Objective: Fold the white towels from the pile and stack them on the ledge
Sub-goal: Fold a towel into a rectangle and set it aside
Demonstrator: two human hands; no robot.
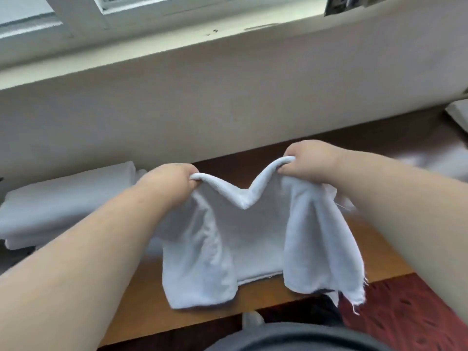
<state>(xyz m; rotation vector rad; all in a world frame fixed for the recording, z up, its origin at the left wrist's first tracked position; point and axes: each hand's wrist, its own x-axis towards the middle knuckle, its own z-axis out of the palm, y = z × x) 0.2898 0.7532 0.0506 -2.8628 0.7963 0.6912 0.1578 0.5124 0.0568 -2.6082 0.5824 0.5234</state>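
Head view: the left hand [172,183] and right hand [306,160] each pinch the top edge of a white towel [228,239], held above the wooden ledge [141,305]. Its long edge sags between them; folded towels [63,203] lie nearer the left hand.

White towel [253,239], brown wooden ledge [141,310], cream wall [202,110], red carpet [410,317] with dark flecks

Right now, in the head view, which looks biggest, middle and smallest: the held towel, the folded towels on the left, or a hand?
1. Held towel, though it is nearest the camera.
2. Folded towels, partly hidden by the arm.
3. Left hand and right hand look alike.
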